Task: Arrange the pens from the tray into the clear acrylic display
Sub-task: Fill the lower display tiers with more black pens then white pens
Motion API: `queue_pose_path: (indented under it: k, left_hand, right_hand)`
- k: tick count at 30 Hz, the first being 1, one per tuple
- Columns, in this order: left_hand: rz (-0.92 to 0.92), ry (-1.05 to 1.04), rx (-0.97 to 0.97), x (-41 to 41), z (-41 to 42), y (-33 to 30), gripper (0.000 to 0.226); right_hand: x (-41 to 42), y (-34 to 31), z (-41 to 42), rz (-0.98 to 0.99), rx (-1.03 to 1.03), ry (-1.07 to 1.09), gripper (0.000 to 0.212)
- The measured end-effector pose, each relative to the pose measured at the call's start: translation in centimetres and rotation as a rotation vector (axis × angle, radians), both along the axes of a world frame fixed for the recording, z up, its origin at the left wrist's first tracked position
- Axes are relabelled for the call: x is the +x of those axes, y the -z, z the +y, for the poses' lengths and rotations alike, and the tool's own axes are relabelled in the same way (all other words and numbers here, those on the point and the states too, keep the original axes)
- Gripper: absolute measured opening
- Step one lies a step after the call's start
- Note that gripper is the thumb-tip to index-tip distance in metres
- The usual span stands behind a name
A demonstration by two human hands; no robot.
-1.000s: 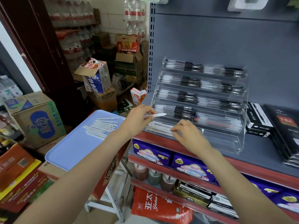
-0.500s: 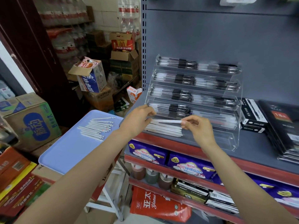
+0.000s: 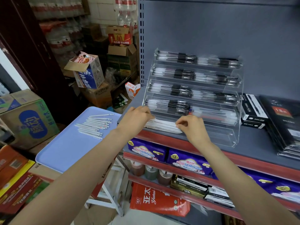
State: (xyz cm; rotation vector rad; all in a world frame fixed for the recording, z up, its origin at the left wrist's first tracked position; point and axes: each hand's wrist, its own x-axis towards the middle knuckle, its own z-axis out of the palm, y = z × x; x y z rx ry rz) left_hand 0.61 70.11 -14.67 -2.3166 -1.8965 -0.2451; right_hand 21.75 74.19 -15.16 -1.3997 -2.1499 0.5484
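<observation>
At display's bottom tier | white pens (image 3: 164,125) between left hand (image 3: 136,117), right hand (image 3: 191,127) | grip unclear

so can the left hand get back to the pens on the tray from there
Probably yes: the left hand is at the display's lowest tier, the pens lie uncovered on the tray just beside it, nothing between.

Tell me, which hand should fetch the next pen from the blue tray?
Probably the left hand: the tray and its loose white pens lie on its side. The right hand would have to cross over the left arm from the acrylic display.
</observation>
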Motion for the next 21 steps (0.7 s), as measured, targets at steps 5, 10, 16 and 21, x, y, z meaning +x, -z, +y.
queue_pose_path:
  k: [5, 10, 16, 21]
  left_hand:
    - [0.152, 0.046, 0.119, 0.4, 0.3, -0.4, 0.054]
    - [0.197, 0.041, 0.097, 0.6, 0.1, -0.5, 0.048]
    - [-0.092, -0.010, 0.065, -0.3, -0.7, -1.4, 0.031]
    - [-0.352, -0.137, 0.156, -5.6, -2.3, -1.3, 0.025]
  right_hand:
    - [-0.1, -0.2, 0.0, -0.067, 0.017, 0.012, 0.011]
    - [-0.6, -0.3, -0.2, -0.082, 0.024, -0.023, 0.014]
    - [-3.1, -1.7, -1.2, 0.059, 0.084, -0.058, 0.016]
    - [-8.9, -3.8, -2.5, 0.168, 0.105, -0.142, 0.021]
